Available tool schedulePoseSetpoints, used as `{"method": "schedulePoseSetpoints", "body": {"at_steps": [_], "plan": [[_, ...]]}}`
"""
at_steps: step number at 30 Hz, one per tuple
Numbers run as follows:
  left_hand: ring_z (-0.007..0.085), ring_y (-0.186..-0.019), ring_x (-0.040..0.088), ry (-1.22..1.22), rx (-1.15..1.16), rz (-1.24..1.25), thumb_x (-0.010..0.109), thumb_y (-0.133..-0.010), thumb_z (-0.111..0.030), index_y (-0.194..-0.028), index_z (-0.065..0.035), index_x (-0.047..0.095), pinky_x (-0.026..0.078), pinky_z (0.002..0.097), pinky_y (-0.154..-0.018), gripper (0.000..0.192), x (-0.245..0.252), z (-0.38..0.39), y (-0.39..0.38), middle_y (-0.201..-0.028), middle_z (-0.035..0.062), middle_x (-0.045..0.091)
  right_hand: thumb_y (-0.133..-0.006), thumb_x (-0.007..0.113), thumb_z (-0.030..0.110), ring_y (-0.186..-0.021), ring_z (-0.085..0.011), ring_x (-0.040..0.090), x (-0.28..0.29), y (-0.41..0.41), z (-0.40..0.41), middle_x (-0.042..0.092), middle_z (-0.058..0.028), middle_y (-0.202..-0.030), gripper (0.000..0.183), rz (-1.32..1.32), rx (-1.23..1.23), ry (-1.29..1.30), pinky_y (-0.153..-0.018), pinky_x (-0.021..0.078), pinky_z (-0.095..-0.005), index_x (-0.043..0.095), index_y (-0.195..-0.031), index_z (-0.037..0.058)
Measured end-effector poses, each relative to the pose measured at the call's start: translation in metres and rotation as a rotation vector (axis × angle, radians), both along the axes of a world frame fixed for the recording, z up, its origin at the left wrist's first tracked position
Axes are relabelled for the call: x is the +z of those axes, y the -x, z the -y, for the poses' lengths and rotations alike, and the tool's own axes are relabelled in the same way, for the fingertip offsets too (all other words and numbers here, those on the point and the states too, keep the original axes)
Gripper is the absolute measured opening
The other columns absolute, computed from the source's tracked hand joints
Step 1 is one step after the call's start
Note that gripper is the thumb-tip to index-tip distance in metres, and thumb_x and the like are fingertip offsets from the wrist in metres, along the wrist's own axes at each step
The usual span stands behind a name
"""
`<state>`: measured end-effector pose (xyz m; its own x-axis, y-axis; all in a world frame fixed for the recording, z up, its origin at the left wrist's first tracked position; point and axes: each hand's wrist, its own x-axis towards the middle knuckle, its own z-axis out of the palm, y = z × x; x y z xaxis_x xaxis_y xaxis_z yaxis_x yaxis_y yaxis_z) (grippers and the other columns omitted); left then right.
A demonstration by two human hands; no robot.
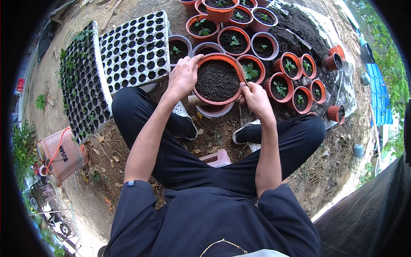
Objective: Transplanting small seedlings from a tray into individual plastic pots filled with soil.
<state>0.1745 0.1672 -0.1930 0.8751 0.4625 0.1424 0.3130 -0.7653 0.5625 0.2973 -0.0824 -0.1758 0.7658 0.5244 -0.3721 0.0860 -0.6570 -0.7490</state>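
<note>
A round orange-brown plastic pot filled with dark soil is in front of me, above my shoes. My left hand grips its left rim, fingertips lying along the upper edge. At the right rim, my right hand pinches a thin brown stick-like piece that lies along the outside of the pot. The thumb there is at the pot wall; most of the fingers' grip is hidden. Under the pot I see a pale tube-like piece and a grey-rimmed pot. No seedling shows in the held pot.
Potted seedlings crowd the ground ahead and to the right. Loose dark soil lies on a plastic sheet. Two white cell trays stand at left, the outer one with seedlings. A pinkish container is farther left.
</note>
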Motion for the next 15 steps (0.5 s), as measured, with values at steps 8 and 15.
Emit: {"method": "schedulePoseSetpoints", "body": {"at_steps": [8,15], "plan": [[0.0340,-0.111,0.064,-0.066,-0.068,0.048,0.061,-0.105,-0.007,-0.143,-0.0139,0.071,0.054,0.0475,-0.100,0.039,-0.001,0.001,-0.003,-0.111,0.0137,0.068,-0.107,0.065,0.045,-0.085,-0.0244,0.080,-0.011,-0.010,-0.001,0.081,-0.0120,-0.084,0.046,-0.039,-0.044,0.064,-0.084,0.0578,-0.0415,0.078,-0.099,0.0014],[0.0343,-0.112,0.064,-0.133,-0.072,0.040,0.061,-0.104,-0.006,-0.146,-0.0126,0.067,0.053,0.0473,-0.100,0.043,-0.004,-0.004,-0.003,-0.110,0.0141,0.067,-0.107,0.063,0.047,-0.091,-0.0238,0.081,0.003,-0.004,-0.002,0.082,-0.0059,-0.082,0.044,-0.094,0.019,0.145,-0.088,0.0586,-0.0404,0.081,-0.101,0.0075]]}}
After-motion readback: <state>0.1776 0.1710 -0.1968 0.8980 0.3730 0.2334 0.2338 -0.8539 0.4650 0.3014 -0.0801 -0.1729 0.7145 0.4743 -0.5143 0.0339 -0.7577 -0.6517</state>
